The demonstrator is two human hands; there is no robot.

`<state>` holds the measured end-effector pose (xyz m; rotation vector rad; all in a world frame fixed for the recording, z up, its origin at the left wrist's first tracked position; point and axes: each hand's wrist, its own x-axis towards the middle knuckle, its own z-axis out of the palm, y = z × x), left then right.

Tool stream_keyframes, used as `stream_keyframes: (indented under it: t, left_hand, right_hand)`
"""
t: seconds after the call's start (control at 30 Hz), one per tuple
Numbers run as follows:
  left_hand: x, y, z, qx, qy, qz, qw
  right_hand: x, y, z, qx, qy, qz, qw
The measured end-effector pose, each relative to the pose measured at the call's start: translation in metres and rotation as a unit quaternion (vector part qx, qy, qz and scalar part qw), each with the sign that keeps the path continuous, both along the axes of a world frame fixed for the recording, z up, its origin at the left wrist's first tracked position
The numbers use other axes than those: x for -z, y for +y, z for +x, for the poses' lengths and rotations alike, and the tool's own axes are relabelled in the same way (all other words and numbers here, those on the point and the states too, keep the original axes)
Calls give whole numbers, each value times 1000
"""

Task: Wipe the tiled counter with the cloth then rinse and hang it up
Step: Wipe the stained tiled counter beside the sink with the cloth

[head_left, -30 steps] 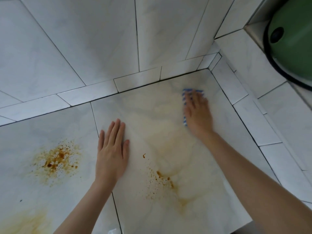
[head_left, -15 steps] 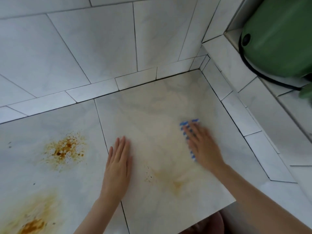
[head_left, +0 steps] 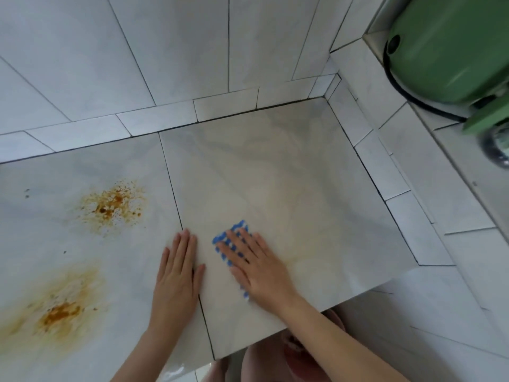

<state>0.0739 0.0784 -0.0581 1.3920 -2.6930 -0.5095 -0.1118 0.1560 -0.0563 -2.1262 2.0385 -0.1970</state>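
A blue-and-white checked cloth (head_left: 230, 239) lies flat on the pale tiled counter (head_left: 289, 175), mostly hidden under my right hand (head_left: 256, 266), which presses it down with fingers spread. My left hand (head_left: 177, 277) rests flat and empty on the counter just left of it, across a grout line. The right tile shows a faint yellowish smear. Two orange-brown stains mark the left tile, one (head_left: 113, 204) further back and one (head_left: 60, 312) near the front.
White tiled walls (head_left: 192, 51) meet the counter at the back and right. A raised tiled ledge at the right carries a green rounded container (head_left: 451, 48). The counter's front edge (head_left: 316, 312) runs diagonally just behind my right wrist.
My right hand has dragged the cloth from the back corner toward the front edge, ending beside my left hand. The brown specks on the right tile are gone, leaving a faint smear.
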Motion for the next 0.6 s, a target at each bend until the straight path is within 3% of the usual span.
stream_keyframes:
  t: [0.07, 0.13, 0.23, 0.33, 0.4, 0.5, 0.6]
  left_hand:
    - [-1, 1, -1, -1, 3, 1, 1000]
    - [-2, 1, -1, 1, 1, 2, 1000]
    - [-2, 0, -1, 0, 8, 3, 1000]
    - [0, 1, -1, -3, 11, 1, 1000]
    - [0, 1, -1, -5, 12, 3, 1000]
    - [0, 0, -1, -3, 11, 6, 1000]
    - [-1, -1, 0, 0, 11, 14, 1000]
  right_hand:
    - [6, 13, -34, 26, 4, 15, 1000]
    - [12, 31, -85, 141, 28, 27, 989]
    - [7, 67, -144, 323, 53, 49, 944]
    - [1, 64, -130, 405, 65, 55, 911]
    - [0, 52, -87, 385, 54, 41, 920]
    - [-3, 48, -2, 262, -6, 16, 965]
    - [-6, 51, 54, 163, -31, 9, 986]
